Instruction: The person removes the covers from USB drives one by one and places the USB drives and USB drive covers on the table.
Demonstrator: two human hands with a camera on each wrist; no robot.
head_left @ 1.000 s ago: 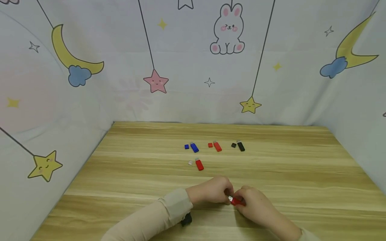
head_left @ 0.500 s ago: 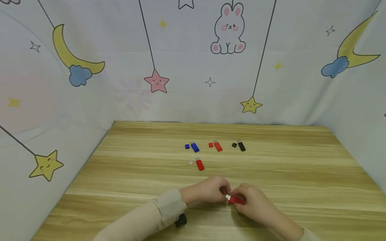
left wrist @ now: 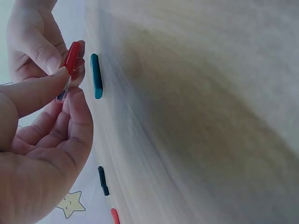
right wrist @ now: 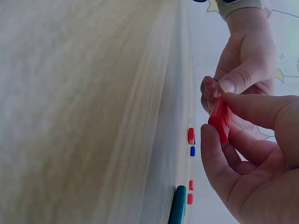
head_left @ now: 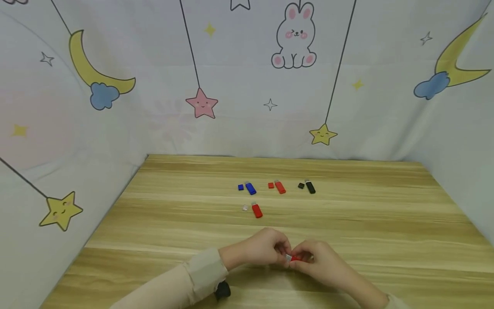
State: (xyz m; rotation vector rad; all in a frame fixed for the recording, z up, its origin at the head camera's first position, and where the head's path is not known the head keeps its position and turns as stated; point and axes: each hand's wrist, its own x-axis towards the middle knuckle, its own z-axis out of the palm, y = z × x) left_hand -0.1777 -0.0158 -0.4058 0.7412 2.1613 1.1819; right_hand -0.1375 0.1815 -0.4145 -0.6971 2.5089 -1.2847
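Both hands meet low in the middle of the head view around a red USB stick. My right hand pinches its red body between thumb and fingers. At the plug end, thumb and index finger of my left hand pinch a small clear cap, which overlaps the metal plug in the left wrist view. A teal stick-shaped piece lies on the table beyond the hands; in the head view it is hidden.
Farther back on the wooden table lie uncapped USB sticks: blue, red and black, each with its cap to the left. Nearer is another red stick beside a clear cap. A printed cloth encloses the table.
My left hand has shifted a little left, and the red stick's plug end has moved left with it. Fingertips of both hands have closed in on the stick, covering more of its body.
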